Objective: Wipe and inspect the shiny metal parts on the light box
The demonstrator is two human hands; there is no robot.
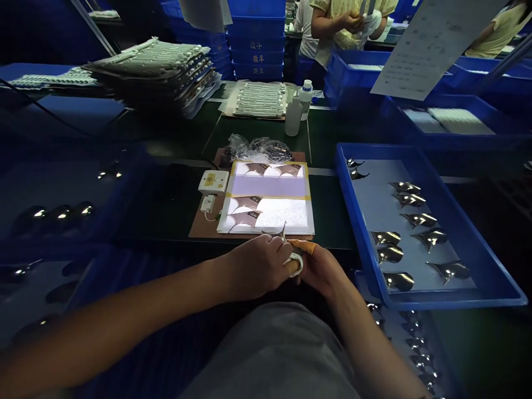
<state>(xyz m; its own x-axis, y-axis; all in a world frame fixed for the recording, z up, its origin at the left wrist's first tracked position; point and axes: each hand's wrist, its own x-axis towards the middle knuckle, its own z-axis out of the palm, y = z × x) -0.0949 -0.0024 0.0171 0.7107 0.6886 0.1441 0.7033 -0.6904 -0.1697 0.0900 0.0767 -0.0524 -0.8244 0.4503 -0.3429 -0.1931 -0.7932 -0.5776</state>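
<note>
My two hands meet in front of the light panel. My left hand is closed, its fingers bent round a small shiny metal piece with thin pointed tips. My right hand curls against the same piece from the other side, an orange finger cover on one finger. A white cloth is bunched between the hands; which fingers grip it I cannot tell. Most of the piece is hidden by my fingers. Just beyond lies the lit panel, with printed shapes of curved pieces on it.
On the right stands a blue tray with several shiny curved metal pieces. More trays are at left. A white switch box, a plastic bag, bottles and stacked cardboard sheets lie beyond. Another person works opposite.
</note>
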